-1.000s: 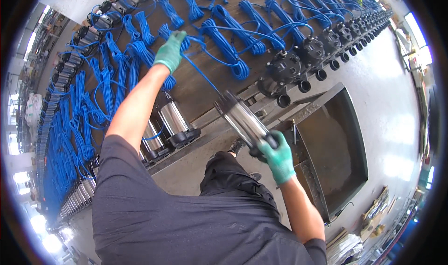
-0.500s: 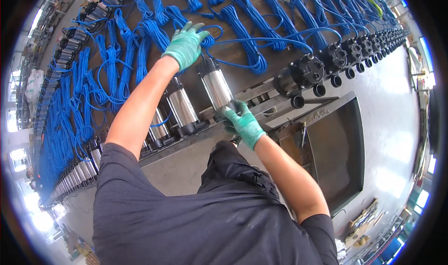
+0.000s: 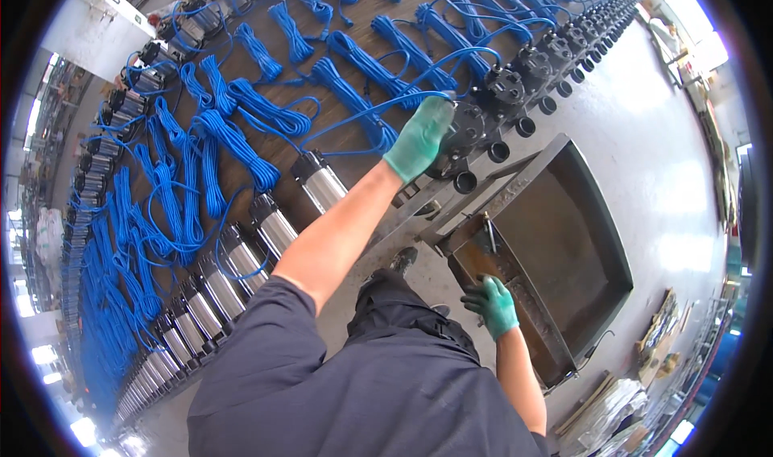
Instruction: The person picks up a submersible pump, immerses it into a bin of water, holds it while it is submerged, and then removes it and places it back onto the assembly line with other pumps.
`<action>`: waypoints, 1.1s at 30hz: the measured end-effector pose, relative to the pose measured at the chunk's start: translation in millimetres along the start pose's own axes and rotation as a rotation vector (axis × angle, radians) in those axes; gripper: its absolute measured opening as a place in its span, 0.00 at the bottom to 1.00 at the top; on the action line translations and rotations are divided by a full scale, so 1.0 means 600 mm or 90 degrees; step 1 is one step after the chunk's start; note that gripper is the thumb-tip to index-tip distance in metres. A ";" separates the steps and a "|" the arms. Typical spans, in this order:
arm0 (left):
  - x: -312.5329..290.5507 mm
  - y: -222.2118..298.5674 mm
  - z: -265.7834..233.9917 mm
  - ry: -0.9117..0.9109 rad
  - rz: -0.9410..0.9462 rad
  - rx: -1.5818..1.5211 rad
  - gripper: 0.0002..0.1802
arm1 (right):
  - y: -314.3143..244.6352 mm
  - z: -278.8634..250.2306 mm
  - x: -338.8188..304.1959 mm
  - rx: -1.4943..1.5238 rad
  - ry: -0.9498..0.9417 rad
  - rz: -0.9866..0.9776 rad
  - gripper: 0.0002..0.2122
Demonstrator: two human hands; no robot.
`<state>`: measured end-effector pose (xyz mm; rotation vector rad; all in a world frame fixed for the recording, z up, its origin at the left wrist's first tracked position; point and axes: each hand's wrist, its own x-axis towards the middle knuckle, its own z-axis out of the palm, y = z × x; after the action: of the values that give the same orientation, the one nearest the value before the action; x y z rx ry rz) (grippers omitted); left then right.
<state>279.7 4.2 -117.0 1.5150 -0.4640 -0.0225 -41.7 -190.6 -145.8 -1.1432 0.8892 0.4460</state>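
Observation:
My left hand (image 3: pixel 422 140), in a green glove, is closed over a black-ended pump (image 3: pixel 465 135) lying at the near end of a row. Its fingertips are mostly hidden, and a blue cable passes by them. Down to the right, my right hand (image 3: pixel 493 306), gloved in green with dark fingertips, hovers over the metal cart (image 3: pixel 531 328) with its fingers apart and nothing visible in them. Left of my left forearm, a steel pump (image 3: pixel 322 181) with a black top stands at the bench edge.
Coiled blue cables (image 3: pixel 354 107) cover the dark bench (image 3: pixel 298 155). More steel pumps (image 3: pixel 221 284) line its near edge to the left. Black pump ends (image 3: pixel 531 66) continue far right. A tool (image 3: pixel 489 231) lies across the cart's tray edge.
My left hand has left the cable beside the standing pump and moved right to the lying one. My right hand has let go of the standing pump's base and moved over the cart.

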 end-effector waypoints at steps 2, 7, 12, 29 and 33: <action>0.025 0.029 0.025 0.040 -0.038 -0.165 0.28 | 0.040 -0.045 -0.015 0.036 0.044 -0.017 0.21; 0.009 0.067 0.056 0.077 -0.040 -0.153 0.28 | 0.109 -0.090 -0.037 0.165 0.093 -0.010 0.19; -0.121 0.198 0.120 -0.067 0.012 0.048 0.21 | 0.110 -0.089 -0.046 0.140 0.032 -0.043 0.20; -0.318 0.057 0.314 -0.240 -0.282 -0.037 0.19 | 0.155 -0.290 -0.200 -0.318 0.526 -0.409 0.14; -0.365 -0.059 0.323 -0.246 -0.482 0.064 0.21 | 0.117 -0.299 -0.218 -0.443 0.560 -0.264 0.16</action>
<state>29.9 -117.9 -214.4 1.7149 -0.1700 -0.9045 -237.1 -312.1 -107.8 -2.1967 1.2377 -0.1521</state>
